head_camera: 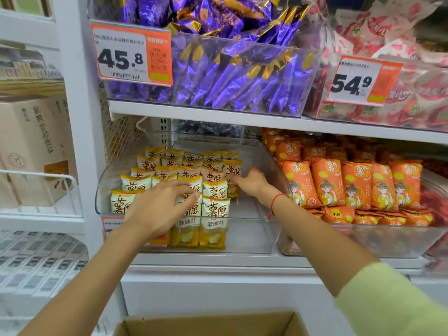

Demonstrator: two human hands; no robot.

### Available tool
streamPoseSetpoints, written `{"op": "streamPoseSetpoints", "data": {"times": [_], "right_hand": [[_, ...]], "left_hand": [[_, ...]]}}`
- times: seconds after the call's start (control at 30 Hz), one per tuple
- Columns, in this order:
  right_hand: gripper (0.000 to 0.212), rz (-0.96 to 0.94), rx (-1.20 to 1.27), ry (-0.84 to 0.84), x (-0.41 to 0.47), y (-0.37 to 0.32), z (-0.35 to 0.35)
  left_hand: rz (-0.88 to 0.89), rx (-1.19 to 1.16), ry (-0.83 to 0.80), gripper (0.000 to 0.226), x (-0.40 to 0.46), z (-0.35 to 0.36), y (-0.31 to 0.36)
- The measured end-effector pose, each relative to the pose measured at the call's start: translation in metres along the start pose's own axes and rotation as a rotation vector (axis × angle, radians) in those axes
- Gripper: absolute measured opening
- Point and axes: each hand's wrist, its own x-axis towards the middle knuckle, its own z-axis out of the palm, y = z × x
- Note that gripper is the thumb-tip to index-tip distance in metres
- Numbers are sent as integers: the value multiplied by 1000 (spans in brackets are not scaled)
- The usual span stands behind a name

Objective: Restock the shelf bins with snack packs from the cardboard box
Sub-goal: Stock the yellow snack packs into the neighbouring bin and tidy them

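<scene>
Yellow-and-white snack packs stand upright in several rows inside a clear shelf bin on the middle shelf, filling its left and centre. My left hand rests on the front rows, fingers bent over the pack tops, thumb against one pack. My right hand reaches deeper into the bin, its fingers touching the side of the rightmost pack column; no pack is held in it. The right strip of the bin is bare. An open cardboard box lies below at the bottom edge, its inside hidden.
To the right is a bin of orange snack packs. The shelf above holds a bin of purple wrapped sweets and red-and-white packs, with price tags 45.8 and 54.9. Beige cartons stand on the left.
</scene>
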Motion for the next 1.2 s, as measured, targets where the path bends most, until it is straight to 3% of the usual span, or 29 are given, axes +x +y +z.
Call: {"op": "streamPoseSetpoints", "data": {"times": [0.13,0.27,0.33,0.4,0.47,0.57,0.67,0.73,0.93,1.07,1.2], "right_hand": [[59,-165,73,15,-59,-13,-30],[25,-446,132,-73,-130,2,-49],[17,-537,14,-251,-155,16,-52],[17,-536,-216,-546,-172,34,-45],[26,-478,-523,-799,-178,59,-28],[31,-314,-990,-1008,-183,108,10],[27,-214,-1125,-1014,-186,165,53],[30,-164,-1053,-962,-189,205,86],[45,111,-613,-779,-239,269,188],[71,294,-655,-765,-261,295,220],[64,329,-631,-737,-265,308,235]], "left_hand": [[33,-26,170,41,-3,3,1],[206,-78,522,33,-30,1,11],[241,-138,668,21,-57,4,23],[193,-245,724,14,-91,16,35],[20,-367,612,9,-123,44,37],[-372,-406,106,11,-167,105,24],[-460,-253,-375,30,-216,167,13],[-491,-215,-524,36,-243,198,9],[-538,-223,-803,30,-275,263,5],[-593,-211,-727,43,-266,295,13],[-711,-138,-638,60,-248,320,19]]}}
